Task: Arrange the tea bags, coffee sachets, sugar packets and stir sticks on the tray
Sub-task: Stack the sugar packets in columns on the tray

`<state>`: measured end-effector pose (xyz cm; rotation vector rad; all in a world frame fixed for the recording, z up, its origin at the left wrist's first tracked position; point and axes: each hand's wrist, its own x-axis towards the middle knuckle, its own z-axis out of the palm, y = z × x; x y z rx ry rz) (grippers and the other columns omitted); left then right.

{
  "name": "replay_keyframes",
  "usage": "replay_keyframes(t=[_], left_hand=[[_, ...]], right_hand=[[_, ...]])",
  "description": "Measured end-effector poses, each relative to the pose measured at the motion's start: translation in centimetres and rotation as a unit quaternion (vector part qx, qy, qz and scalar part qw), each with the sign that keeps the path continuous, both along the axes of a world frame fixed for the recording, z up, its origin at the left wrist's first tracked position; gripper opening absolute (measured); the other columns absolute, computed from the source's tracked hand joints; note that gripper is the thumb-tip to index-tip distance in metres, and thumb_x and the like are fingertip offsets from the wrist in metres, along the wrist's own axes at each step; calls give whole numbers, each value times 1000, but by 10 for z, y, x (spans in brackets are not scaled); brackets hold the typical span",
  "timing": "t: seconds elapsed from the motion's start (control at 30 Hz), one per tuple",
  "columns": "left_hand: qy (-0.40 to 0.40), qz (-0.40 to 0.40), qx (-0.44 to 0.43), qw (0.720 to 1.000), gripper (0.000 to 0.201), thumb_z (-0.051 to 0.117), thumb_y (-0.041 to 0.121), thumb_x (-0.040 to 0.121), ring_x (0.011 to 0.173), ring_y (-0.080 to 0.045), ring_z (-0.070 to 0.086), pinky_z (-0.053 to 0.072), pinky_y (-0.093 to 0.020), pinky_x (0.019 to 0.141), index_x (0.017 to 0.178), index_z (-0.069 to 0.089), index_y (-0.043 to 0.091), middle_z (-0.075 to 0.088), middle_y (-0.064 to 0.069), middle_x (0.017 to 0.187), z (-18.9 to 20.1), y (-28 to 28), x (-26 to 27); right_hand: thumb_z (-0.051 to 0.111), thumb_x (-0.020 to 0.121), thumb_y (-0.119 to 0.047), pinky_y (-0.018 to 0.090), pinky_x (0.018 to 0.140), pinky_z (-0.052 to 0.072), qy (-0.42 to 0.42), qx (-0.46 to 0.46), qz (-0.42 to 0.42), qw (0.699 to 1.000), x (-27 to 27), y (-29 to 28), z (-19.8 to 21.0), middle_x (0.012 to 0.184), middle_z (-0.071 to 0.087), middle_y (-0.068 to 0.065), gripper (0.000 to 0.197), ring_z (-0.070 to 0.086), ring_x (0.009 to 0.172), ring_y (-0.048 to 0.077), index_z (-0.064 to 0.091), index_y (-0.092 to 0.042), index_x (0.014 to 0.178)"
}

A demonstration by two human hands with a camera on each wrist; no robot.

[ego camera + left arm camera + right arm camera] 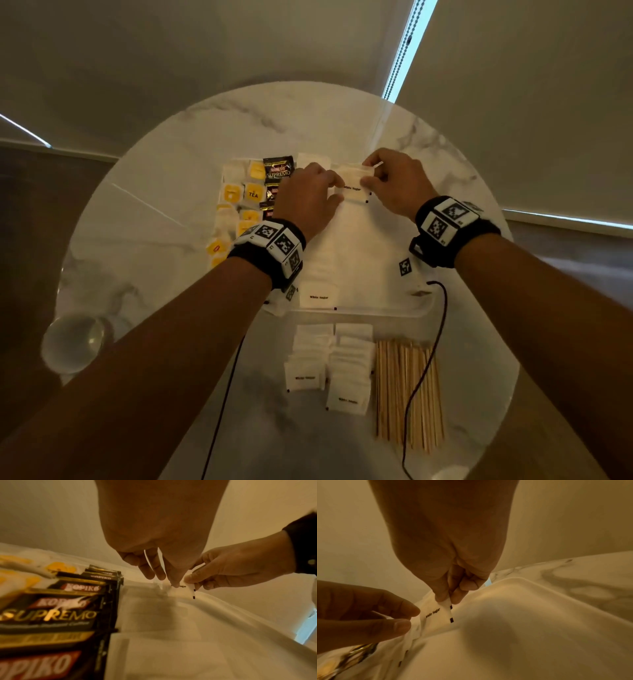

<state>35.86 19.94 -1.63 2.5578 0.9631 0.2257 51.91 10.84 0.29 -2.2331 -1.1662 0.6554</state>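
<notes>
A white sugar packet is held over the far end of the white tray. My right hand pinches its right corner between thumb and forefinger. My left hand pinches its left edge. On the tray, from left to right, lie yellow tea bags, black coffee sachets and a column of overlapping sugar packets. More sugar packets and wooden stir sticks lie on the table in front of the tray.
The tray sits on a round marble table. A glass stands at the table's near left edge. A black cable runs across the stir sticks, and another cable hangs from my left wrist. The tray's right half is bare.
</notes>
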Motion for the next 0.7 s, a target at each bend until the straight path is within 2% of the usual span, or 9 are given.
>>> replay_keyframes(t=[0.1,0.23,0.33,0.43,0.57,0.63,0.7], left_hand=[[9,2,0,1000,24,63,35,89,109,-24,55,43,-42,93,112,66,29,59,-1,116,-13,8,13],[20,2,31,999,21,63,31,88,108,-25,54,41,-41,90,109,67,28,59,1,117,-20,13,23],[36,-1,53,998,22,62,32,88,108,-25,53,39,-41,88,109,67,27,59,1,117,-22,14,25],[45,0,54,998,23,60,33,89,108,-24,54,40,-41,90,111,66,27,60,1,117,-24,14,26],[49,3,37,998,25,59,34,90,110,-24,53,40,-41,91,113,66,27,60,1,117,-21,11,23],[41,2,31,999,26,59,35,90,110,-24,53,40,-41,91,114,66,27,60,1,117,-15,8,18],[31,3,35,999,26,59,36,90,109,-24,53,39,-41,92,114,65,27,60,1,117,-6,5,11]], right_hand=[[66,87,-19,32,85,50,-18,7,15,1000,11,14,-14,85,69,5,16,63,83,20,65,-17,102],[67,85,-14,32,94,47,-28,16,9,999,18,23,-24,89,69,5,24,63,85,19,67,-14,109],[72,83,-12,25,85,49,-12,40,-26,999,15,24,-29,83,67,4,27,59,78,14,65,-15,108],[73,81,-11,23,74,49,-12,52,-47,997,12,24,-35,79,66,3,24,60,76,15,61,-16,101],[73,83,-16,28,79,50,-35,45,-40,998,14,27,-40,79,65,0,20,61,82,18,64,-15,101],[67,86,-15,23,84,47,-45,41,-34,998,14,26,-40,85,68,2,21,62,87,19,68,-14,107],[59,90,-14,15,80,42,-48,42,-46,997,13,23,-37,92,70,5,23,64,89,18,68,-13,112]])
